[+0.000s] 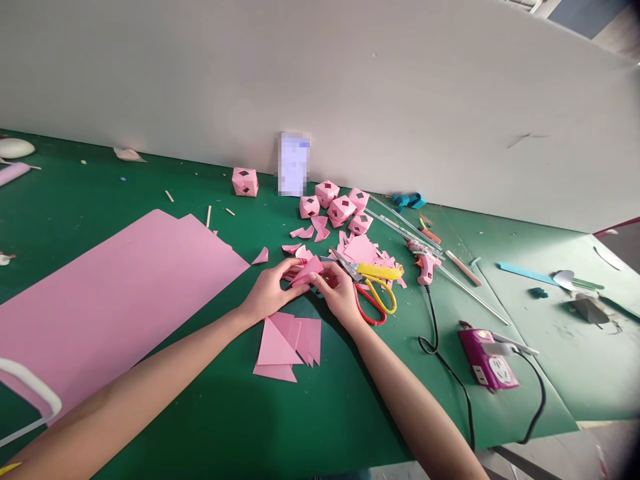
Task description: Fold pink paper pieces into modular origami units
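Note:
Between my two hands is a small folded piece of pink paper (pixel 306 272). My left hand (pixel 273 288) pinches its left side, while the fingers of my right hand (pixel 336 288) close on its right edge. Just below lie several cut pink paper triangles (pixel 280 343), overlapping on the green table. Scissors (pixel 376 305) with red and yellow handles rest right beside my right hand, and a yellow utility knife (pixel 380 272) lies by them. Beyond my hands are pink paper scraps (pixel 363 250) and several faceted pink paper balls (pixel 342 211) with cut-out holes.
Large pink paper sheets (pixel 125 293) cover the left of the green table (pixel 210 413). A pink glue gun (pixel 427 263), clear glue sticks (pixel 473 293) and a purple power strip (pixel 487 360) with a black cord lie right. A phone (pixel 293 163) leans on the back wall.

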The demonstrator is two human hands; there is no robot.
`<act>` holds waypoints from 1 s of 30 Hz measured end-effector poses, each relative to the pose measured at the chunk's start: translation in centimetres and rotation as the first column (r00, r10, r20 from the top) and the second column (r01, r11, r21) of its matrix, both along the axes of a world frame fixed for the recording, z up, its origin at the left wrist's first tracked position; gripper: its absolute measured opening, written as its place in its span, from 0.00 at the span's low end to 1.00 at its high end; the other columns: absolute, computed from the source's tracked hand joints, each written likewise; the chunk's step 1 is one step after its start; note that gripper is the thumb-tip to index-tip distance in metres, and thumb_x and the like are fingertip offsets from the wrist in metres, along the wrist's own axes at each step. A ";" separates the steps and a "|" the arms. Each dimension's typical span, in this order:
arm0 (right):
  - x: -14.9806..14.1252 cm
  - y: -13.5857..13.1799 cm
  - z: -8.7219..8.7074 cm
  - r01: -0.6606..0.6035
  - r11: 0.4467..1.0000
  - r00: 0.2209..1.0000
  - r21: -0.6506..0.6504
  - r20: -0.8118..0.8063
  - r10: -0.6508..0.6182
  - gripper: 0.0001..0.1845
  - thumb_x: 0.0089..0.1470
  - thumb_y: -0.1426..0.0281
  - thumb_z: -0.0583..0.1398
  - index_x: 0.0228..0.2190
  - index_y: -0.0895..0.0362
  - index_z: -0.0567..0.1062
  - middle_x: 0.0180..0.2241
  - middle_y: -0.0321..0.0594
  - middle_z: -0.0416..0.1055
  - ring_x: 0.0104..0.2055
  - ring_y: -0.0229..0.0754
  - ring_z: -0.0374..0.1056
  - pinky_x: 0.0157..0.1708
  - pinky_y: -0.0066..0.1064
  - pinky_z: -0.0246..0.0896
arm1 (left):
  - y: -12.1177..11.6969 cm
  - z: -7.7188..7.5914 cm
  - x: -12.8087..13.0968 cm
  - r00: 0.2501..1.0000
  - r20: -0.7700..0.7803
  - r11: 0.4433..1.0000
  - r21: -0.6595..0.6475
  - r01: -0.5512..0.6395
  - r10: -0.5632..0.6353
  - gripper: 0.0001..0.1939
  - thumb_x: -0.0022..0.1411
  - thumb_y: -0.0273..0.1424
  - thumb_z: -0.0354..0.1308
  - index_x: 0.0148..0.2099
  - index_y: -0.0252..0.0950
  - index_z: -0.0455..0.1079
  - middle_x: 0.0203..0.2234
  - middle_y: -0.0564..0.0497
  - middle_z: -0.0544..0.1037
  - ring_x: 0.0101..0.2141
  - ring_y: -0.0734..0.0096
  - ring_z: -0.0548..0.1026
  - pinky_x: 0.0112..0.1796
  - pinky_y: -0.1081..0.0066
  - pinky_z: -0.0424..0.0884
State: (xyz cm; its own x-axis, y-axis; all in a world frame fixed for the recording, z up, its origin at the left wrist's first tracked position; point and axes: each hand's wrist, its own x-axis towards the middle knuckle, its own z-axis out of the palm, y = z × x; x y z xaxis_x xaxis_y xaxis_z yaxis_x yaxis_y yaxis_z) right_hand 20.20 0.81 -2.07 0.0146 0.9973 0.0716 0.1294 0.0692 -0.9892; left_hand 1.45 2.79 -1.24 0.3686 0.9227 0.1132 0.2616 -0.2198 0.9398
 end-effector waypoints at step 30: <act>0.0 -0.2 0.0 -0.007 1.000 0.997 0.014 0.076 0.006 0.19 0.58 0.51 0.64 0.40 0.53 0.77 0.27 0.36 0.73 0.30 0.43 0.70 0.30 0.33 0.64 | 0.2 0.9 -0.3 0.977 0.102 0.978 -0.115 -0.173 0.185 0.19 0.60 0.48 0.67 0.43 0.38 0.76 0.38 0.49 0.84 0.41 0.57 0.82 0.43 0.64 0.77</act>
